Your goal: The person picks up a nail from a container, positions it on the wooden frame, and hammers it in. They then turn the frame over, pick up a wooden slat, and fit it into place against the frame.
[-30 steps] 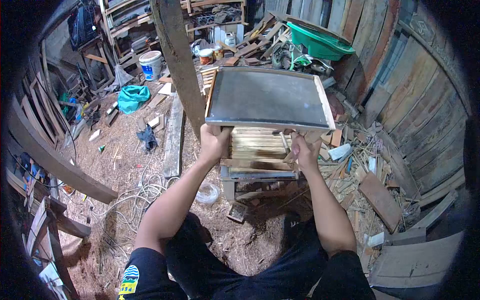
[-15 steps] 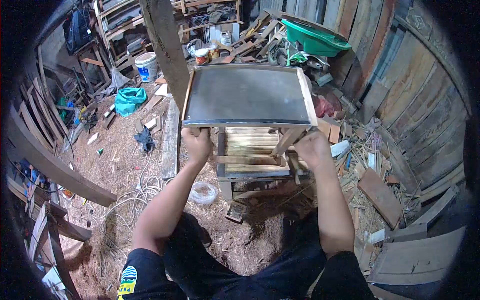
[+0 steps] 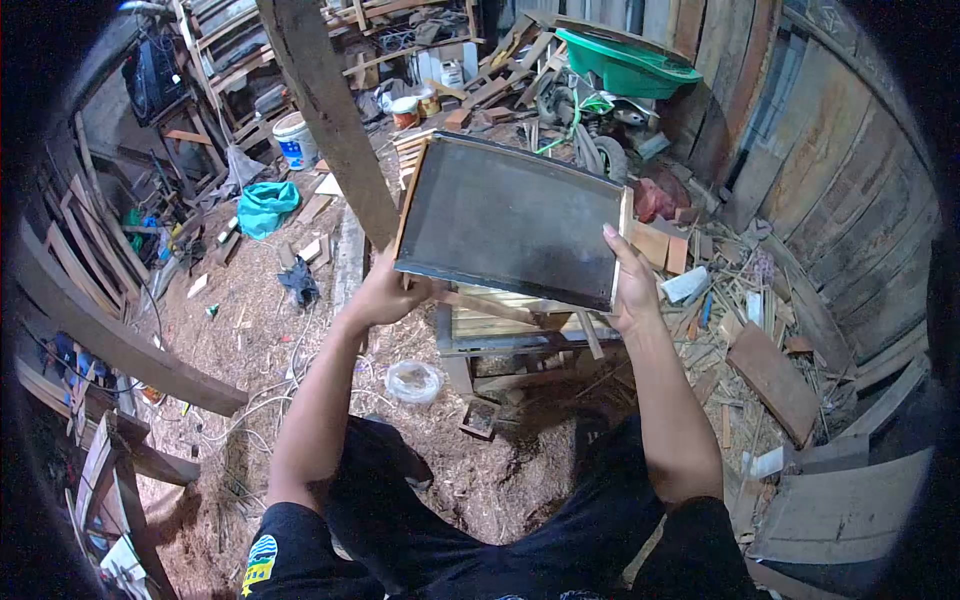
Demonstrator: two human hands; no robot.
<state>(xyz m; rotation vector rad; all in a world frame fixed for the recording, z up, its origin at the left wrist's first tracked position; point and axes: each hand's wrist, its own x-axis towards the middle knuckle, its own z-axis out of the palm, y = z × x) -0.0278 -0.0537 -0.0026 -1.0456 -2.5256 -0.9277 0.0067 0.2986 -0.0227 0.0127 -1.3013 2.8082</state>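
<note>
A rectangular dark panel (image 3: pixel 510 215) with a thin light wood frame is held up in front of me, slanting down toward the right. My left hand (image 3: pixel 388 292) is closed at its near left corner, fingers curled at the edge. On the right side, my right hand (image 3: pixel 633 285) grips the frame, with the thumb along the top edge and the other fingers mostly hidden. Beneath the panel, wooden strips (image 3: pixel 500 308) stick out between my hands. A low wooden stand with pale slats (image 3: pixel 480 328) lies below, partly covered by the panel.
Wood shavings and scraps cover the floor. A slanted post (image 3: pixel 325 115) rises at the left. A clear plastic bag (image 3: pixel 413 382), teal bag (image 3: pixel 267 208), white bucket (image 3: pixel 294 140) and green tub (image 3: pixel 620 68) stand around. A brown board (image 3: pixel 772 382) lies at right.
The panel has turned clockwise, its right side now lower. My right hand has shifted up along the right edge, its thumb now showing on top. My left hand stays near the left corner.
</note>
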